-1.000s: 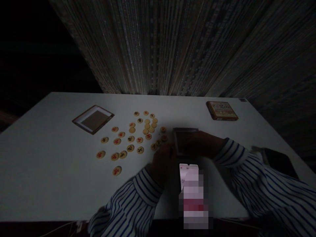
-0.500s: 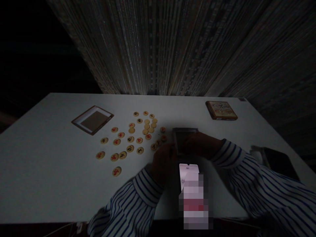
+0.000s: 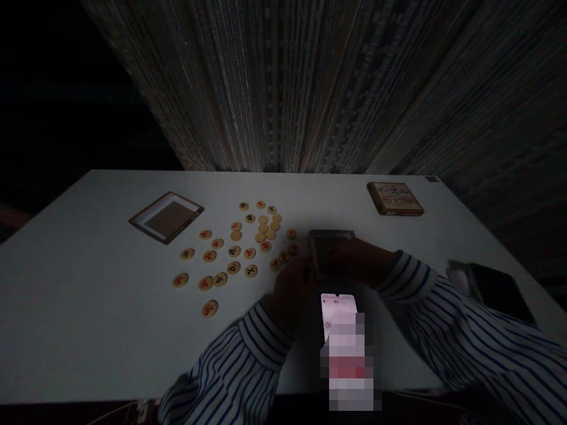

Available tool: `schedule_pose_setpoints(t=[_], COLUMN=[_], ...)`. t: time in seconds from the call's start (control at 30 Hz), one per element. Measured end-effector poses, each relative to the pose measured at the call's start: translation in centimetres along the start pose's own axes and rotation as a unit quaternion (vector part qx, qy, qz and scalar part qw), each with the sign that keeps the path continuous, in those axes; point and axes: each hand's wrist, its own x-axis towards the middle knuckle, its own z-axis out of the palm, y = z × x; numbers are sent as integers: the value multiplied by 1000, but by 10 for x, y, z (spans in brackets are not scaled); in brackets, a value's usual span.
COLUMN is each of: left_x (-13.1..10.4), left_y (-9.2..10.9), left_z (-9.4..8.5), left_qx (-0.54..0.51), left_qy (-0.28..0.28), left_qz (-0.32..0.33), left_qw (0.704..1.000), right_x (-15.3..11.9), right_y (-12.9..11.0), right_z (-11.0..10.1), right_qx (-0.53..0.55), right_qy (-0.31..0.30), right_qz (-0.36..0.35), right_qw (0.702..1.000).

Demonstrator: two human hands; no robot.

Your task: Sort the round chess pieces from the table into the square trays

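A small shallow box or tray [image 3: 331, 234] lies on the white table in front of me, dark inside. My left hand [image 3: 293, 290] is at its left edge, fingers bent; what they hold, if anything, is too dark to make out. Over the tray's inside reaches my right hand [image 3: 358, 260], its fingertips lost in shadow. Round wooden pieces with red or black characters, such as one red-marked piece [image 3: 209, 308], are spread left of my hands. Several pieces [image 3: 270, 234] show plain faces. A lit phone [image 3: 339, 304], partly blurred out, lies below the tray.
An open box lid or tray [image 3: 168, 217] lies at the left of the white table [image 3: 110, 330]. A closed printed box [image 3: 396, 198] is at the back right. Beside my right sleeve lies a dark flat object [image 3: 500, 292]. A striped curtain hangs behind the table.
The view has shifted very slightly. Both hands stay in nearly the same place, and the pieces lie as before. A small red mark now shows on the phone screen.
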Motion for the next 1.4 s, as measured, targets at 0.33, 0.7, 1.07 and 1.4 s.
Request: schedule_pose_setpoints(t=[0.33, 0.7, 1.07, 1.4], left_x=[0, -8, -66, -82], left_y=[0, -1, -11, -62], left_z=[1, -7, -69, -129], left_qx=[-13, 13, 68, 201], left_qy=[1, 19, 67, 155], left_qz=[-4, 17, 19, -24], left_qw=[1000, 1000, 995, 967], right_x=[-4, -49, -7, 56], right_y=[9, 9, -32, -82], right_z=[8, -6, -10, -16], right_qx=[33, 29, 14, -11], right_qy=[53, 195, 226, 219], right_qz=[-6, 154, 18, -70], right_qw=[998, 968, 974, 973])
